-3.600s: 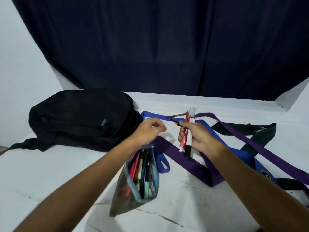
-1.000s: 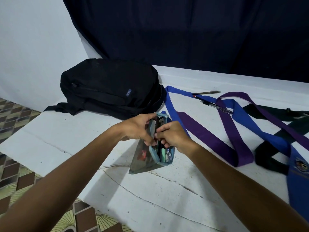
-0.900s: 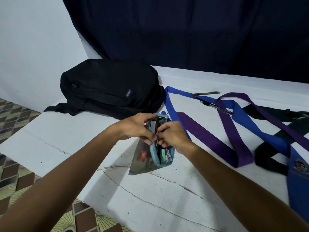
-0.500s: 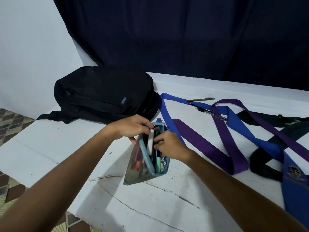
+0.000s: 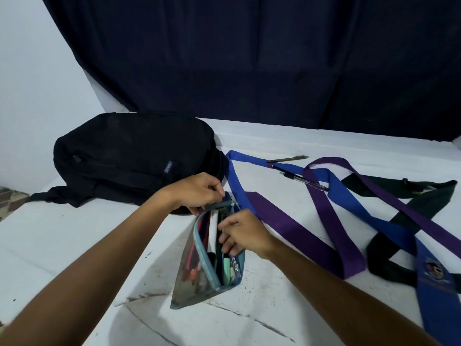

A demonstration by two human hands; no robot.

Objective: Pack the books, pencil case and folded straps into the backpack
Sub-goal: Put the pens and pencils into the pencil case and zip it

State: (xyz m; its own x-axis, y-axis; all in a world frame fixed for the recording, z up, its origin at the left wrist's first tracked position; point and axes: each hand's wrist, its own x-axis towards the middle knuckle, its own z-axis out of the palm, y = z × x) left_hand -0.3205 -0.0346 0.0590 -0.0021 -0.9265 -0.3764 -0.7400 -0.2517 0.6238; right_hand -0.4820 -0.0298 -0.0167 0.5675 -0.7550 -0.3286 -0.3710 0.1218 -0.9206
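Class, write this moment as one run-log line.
left hand: pinches top of clear blue-trimmed pencil case | right hand: fingers in case among pens | black fabric backpack: closed | straps: unfolded

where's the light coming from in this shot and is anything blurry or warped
Head view: shadows of the arms and the pencil case fall toward the lower left on the white table, so light likely comes from the upper right; the wide lens bows the table's far edge and stretches the forearms; the left hand and right hand look sharp; the black backpack shows little detail.
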